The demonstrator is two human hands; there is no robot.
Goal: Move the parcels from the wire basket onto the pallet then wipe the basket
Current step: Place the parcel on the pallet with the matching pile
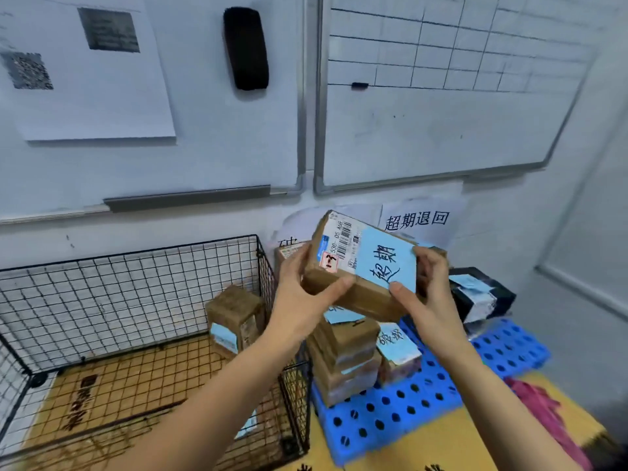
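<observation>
Both hands hold one brown cardboard parcel (360,266) with a white shipping label and a blue note, up in the air above the blue perforated pallet (401,406). My left hand (302,294) grips its left end, my right hand (424,294) grips its right end. Below it a stack of brown parcels (343,358) stands on the pallet, with a smaller parcel (399,351) beside it and a black parcel (479,294) further right. The black wire basket (136,266) stands at the left. One brown parcel (234,317) sits in its far right corner.
Two whiteboards (441,124) hang on the wall behind, with a black eraser (245,48) on the left one. A pink cloth (540,406) lies on the yellow surface right of the pallet. Paper signs are stuck to the wall above the pallet.
</observation>
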